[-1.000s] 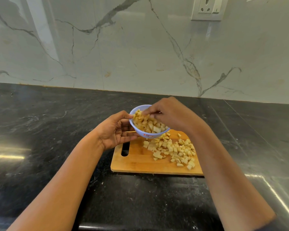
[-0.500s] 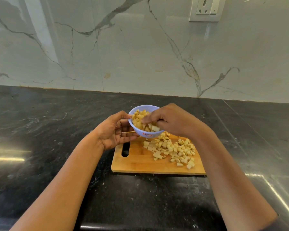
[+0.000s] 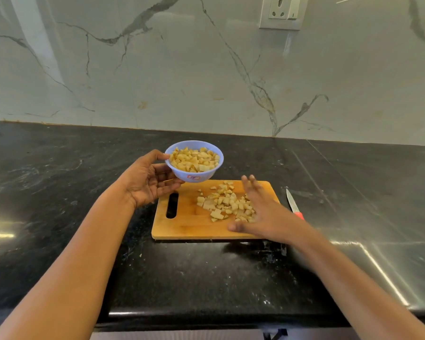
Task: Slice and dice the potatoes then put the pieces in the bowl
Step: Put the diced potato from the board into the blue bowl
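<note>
Red-edged sticker (image 3: 193, 177) on bowl (image 3: 207, 173); print too small to read.

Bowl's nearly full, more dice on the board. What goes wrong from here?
The bowl is heaped and held up from one side by the left hand; further pieces may spill or tip it.
The knife lies bare just right of the board, near the right hand; a sweep might hit it.

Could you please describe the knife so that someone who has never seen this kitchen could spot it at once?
On the black counter below the marble wall lies a wooden cutting board. Just off the board's right edge, beyond the right hand, the knife lies on the counter. It is the only slim metal thing: bare blade pointing toward the wall, red handle toward the person.
</note>
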A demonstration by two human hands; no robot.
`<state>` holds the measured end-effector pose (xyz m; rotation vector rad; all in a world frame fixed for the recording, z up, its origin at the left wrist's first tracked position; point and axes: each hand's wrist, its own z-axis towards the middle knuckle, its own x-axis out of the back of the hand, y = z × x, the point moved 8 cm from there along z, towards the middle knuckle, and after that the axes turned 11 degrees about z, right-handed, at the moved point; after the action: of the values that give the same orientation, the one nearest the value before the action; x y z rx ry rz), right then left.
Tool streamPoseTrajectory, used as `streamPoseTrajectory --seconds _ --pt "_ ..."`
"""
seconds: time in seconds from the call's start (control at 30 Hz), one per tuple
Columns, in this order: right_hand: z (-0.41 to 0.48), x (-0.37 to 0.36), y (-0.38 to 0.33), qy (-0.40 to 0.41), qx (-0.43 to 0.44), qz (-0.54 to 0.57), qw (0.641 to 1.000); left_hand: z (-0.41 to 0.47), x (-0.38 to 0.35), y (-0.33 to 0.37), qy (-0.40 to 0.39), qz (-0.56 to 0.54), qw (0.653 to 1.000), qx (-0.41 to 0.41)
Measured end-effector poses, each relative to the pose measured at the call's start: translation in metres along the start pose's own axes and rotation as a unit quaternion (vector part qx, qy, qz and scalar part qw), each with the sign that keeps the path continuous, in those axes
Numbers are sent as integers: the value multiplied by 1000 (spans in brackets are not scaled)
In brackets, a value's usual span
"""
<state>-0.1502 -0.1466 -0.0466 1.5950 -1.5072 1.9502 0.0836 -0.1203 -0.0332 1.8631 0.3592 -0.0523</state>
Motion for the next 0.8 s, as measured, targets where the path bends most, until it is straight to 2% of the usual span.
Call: streamPoseTrajectory --seconds 0.1,0.23,0.43,0.6,0.8 --pt "18 -10 -19 35 36 -55 997 -1 1 0 2 -5 1000 0" --pt "36 -10 -32 59 81 -58 993 -1 1 -1 5 -1 1000 0" --pt "38 -8 -55 97 197 -97 971 -1 4 1 -1 -21 1000 -7" --pt "44 -5 -61 117 189 -85 971 0 3 -2 -1 -16 1000 -5" --pt "51 1 -64 132 167 -128 969 2 3 -1 -3 -16 1000 -1"
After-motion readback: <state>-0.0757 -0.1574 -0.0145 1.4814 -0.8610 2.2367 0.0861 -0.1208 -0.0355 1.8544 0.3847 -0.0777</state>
